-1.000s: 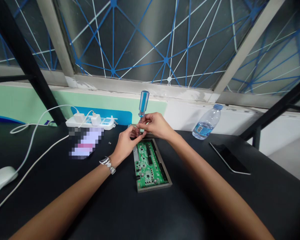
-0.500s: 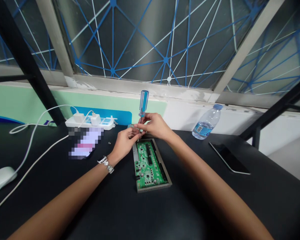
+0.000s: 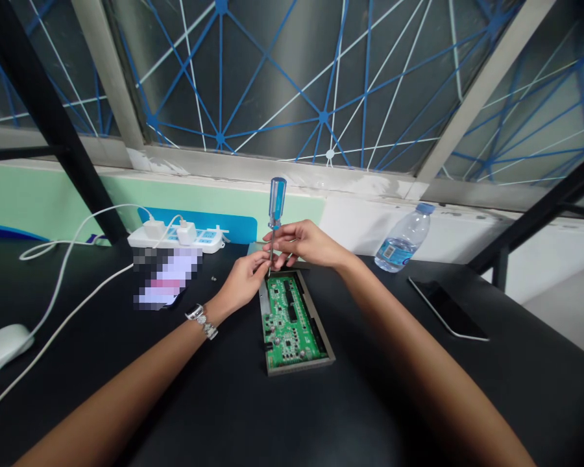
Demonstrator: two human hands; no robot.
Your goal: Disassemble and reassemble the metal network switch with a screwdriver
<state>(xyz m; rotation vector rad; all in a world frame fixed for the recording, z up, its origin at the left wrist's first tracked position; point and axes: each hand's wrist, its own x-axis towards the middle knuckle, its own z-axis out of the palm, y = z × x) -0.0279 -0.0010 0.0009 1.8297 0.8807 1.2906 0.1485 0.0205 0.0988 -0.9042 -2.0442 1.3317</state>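
Note:
A blue-handled screwdriver (image 3: 276,201) stands upright, its tip at the far left corner of a green circuit board (image 3: 289,318) in a grey metal tray (image 3: 321,327) on the black table. My right hand (image 3: 305,243) pinches the screwdriver's shaft just under the handle. My left hand (image 3: 243,279), with a watch on its wrist, pinches the lower shaft near the tip, beside the board's corner. What is under the tip is hidden by my fingers.
A white power strip (image 3: 175,237) with plugged chargers and white cables lies at the back left. A white mouse (image 3: 2,344) sits far left. A water bottle (image 3: 403,237) and a dark phone (image 3: 448,308) lie to the right. A small screw (image 3: 213,279) rests left of my hands.
My left hand has slid slightly back and left, its fingers now only at the shaft tip. The screwdriver has straightened to nearly vertical. The board has not moved.

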